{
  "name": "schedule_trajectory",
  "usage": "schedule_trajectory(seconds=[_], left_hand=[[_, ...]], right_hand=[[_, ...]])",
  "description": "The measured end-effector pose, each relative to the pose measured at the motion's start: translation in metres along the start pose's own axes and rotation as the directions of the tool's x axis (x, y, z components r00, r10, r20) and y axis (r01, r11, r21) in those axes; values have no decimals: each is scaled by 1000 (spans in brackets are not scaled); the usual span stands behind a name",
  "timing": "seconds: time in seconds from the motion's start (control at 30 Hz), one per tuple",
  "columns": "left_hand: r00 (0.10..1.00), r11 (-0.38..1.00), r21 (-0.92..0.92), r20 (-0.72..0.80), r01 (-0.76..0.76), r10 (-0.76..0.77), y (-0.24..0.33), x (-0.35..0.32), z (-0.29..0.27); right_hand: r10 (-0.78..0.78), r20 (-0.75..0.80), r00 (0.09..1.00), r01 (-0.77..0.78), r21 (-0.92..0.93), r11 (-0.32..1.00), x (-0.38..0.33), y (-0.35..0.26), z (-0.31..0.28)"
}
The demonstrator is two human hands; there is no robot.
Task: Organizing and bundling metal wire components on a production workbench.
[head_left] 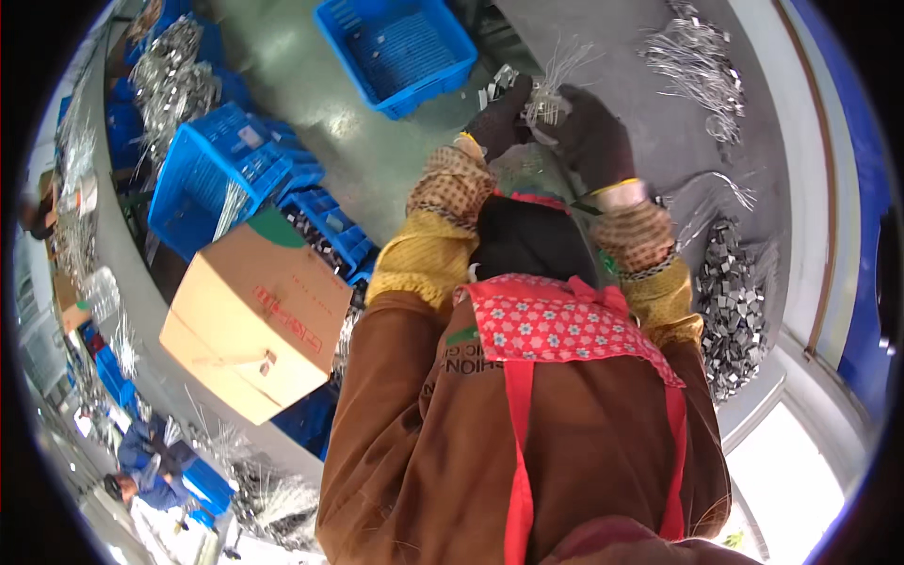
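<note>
In dark gloves, my two hands meet over the near edge of the grey work table. Between them is a small bundle of thin silvery wires [548, 102], its loose ends fanning up and to the right. My left hand [499, 122] is closed at the bundle's left side, close to a few small metal blocks [499, 83]. From the right, my right hand [595, 139] closes around the same bundle. The fingertips are partly hidden, and the exact make of the wire pieces is too small to tell.
A blue crate [400, 52] stands beyond my left hand. On the grey table [631, 94] lie a wire pile [697, 71] and a heap of small metal blocks [730, 311]. At left are a cardboard box [259, 315], another blue crate [193, 179] and a distant person [151, 480].
</note>
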State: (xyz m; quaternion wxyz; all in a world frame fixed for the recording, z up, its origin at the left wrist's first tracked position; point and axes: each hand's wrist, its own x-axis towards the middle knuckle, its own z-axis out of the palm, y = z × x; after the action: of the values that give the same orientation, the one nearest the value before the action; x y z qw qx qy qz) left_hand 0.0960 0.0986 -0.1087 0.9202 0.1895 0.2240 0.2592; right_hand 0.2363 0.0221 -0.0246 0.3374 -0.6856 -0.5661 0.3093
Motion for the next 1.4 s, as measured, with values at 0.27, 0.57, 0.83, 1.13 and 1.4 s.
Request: schedule_trajectory(seconds=[0.27, 0.57, 0.83, 1.13, 1.4], left_hand=[[896, 393, 919, -202, 34, 395, 20, -2, 80], [731, -103, 925, -218, 366, 646, 22, 45, 122], [685, -95, 994, 30, 57, 728, 0, 73, 61], [776, -629, 777, 412, -25, 477, 34, 64, 29], [72, -93, 934, 125, -345, 990, 62, 16, 104]], right_hand=[[251, -109, 962, 66, 982, 175, 28, -12, -83], [353, -55, 934, 62, 998, -9, 18, -22, -74], [413, -5, 911, -50, 992, 120, 0, -47, -73], [386, -2, 923, -65, 985, 161, 6, -52, -94], [453, -37, 891, -122, 941, 316, 7, -79, -91]])
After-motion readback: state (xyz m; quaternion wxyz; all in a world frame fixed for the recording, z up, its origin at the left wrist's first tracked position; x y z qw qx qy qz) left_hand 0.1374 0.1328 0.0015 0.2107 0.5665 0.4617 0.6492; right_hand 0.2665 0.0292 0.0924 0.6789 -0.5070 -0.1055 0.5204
